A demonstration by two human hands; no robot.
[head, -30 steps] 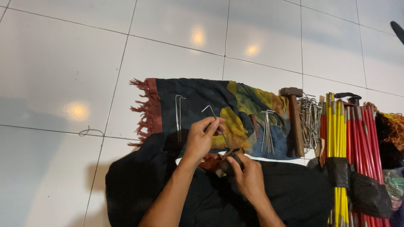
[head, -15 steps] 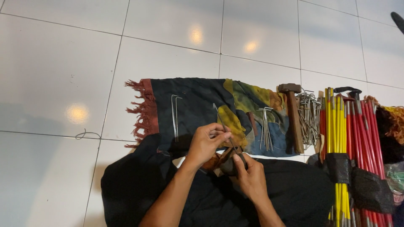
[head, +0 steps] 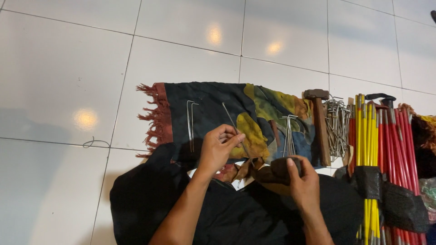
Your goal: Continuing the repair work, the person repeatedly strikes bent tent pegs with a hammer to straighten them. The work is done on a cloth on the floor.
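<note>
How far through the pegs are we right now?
Looks done: two pegs and a small group lie on the patterned cloth. In hand: the left hand holds one thin peg, the right hand a dark rag. Left: a pile of pegs beside the hammer.

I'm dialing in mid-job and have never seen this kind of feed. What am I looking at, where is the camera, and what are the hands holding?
There is no machine here: these are a person's two bare hands, filmed by a camera worn on their head, looking down at a white tiled floor.

The left hand pinches a thin metal peg by its shaft. The right hand has its grip on a dark wad of cloth at the peg's lower end.

Beyond them lies a patterned fringed cloth with more bent metal pegs laid on it. To the right are a hammer, a pile of pegs, and a bundle of yellow and red poles. Black fabric lies under the forearms.
</note>
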